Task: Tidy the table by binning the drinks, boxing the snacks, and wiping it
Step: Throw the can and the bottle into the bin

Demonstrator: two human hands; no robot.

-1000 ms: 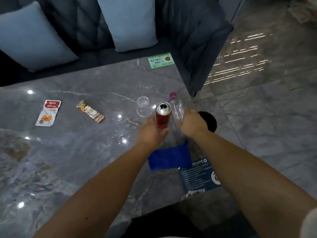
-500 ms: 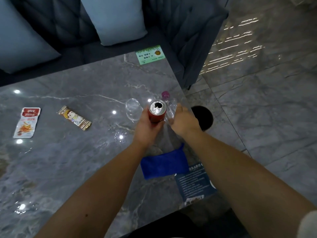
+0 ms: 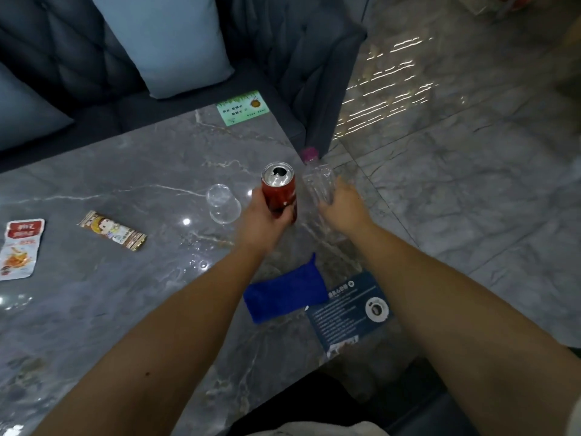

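Hands worked at mid-frame above the grey table (image 3: 94, 309): the left hand (image 3: 261, 221) was clamped round the red can (image 3: 279, 193), the right hand (image 3: 344, 206) wrapped the clear bottle (image 3: 317, 180). Blue cloth (image 3: 283, 294) lay below them; two snack packets (image 3: 20, 247) sat at left.

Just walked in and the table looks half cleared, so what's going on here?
A person is tidying a marble table. The left hand grips an opened red can, and the right hand is closed on a clear bottle with a pink cap. A clear cup lies on its side beside the can. Two snack packets lie at the left, untouched, and a blue cloth lies near the front edge. No bin or box is in view.
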